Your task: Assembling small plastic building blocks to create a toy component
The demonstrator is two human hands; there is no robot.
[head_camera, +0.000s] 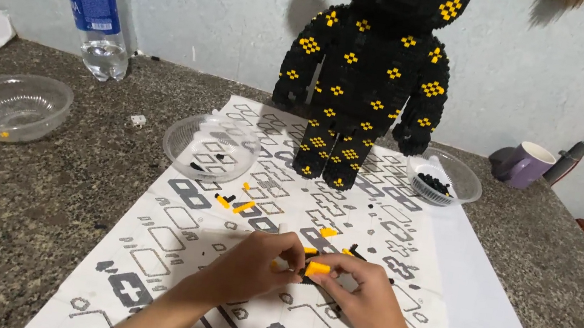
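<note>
A small black and yellow brick assembly (pixel 314 269) is pinched between both hands low on the printed instruction sheet (pixel 167 238), which is spread over the speckled stone counter (pixel 21 194). The left hand (pixel 255 264) is curled almost shut, its fingertips closed on the left end of the assembly. The right hand (pixel 364 297) is likewise nearly closed, thumb and forefinger gripping the yellow brick at the assembly's right end. Just above the hands, loose yellow and black bricks (pixel 235 202) are scattered on the sheet. Further back, a tall black brick-built figure with yellow diamond patterns (pixel 364 83) is stood upright on the sheet. It is flanked by 2 clear bowls: 1 (pixel 211 147) to its left, another holding black pieces (pixel 444 179) to its right. A third clear bowl (pixel 7 106), a plastic water bottle (pixel 99 7) and a purple mug (pixel 524 164) are set well apart on the counter
</note>
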